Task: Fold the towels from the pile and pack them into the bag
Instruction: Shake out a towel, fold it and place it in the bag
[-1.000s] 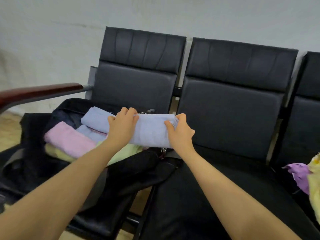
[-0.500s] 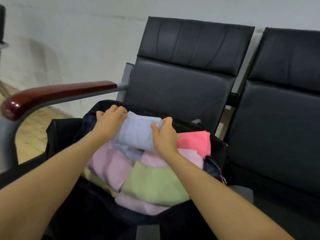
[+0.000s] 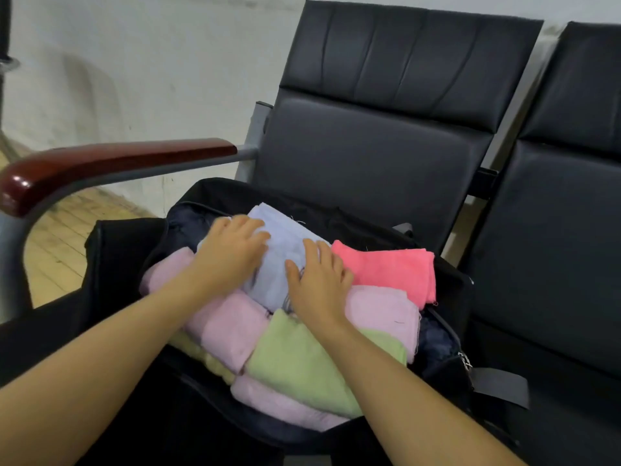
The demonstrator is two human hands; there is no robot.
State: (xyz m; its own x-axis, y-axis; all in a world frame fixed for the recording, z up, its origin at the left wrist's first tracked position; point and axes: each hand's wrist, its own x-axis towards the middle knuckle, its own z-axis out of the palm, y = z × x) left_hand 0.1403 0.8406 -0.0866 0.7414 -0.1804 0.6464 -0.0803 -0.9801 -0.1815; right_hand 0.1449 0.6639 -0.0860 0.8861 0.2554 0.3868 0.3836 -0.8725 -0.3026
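Head view: I see both hands flat on the light blue towel (image 3: 285, 250), which lies on top of the other folded towels in the open black bag (image 3: 450, 287). Left hand (image 3: 232, 255) has fingers straight and spread, palm down on the towel's left part, pressing, not gripping. Right hand (image 3: 319, 280) likewise has fingers extended and slightly apart, resting on the towel's right lower part, thumb out to the left; nothing pinched. The hands are near each other but not touching. Just right of the right hand lies a bright pink towel (image 3: 386, 267). Below it a pale pink towel (image 3: 383, 314), a green towel (image 3: 312, 364) at the front, another pale pink one (image 3: 228, 327) under the left forearm. The bag sits on a black chair seat, backrest (image 3: 386, 129) behind, wooden armrest (image 3: 111, 163) to the left.
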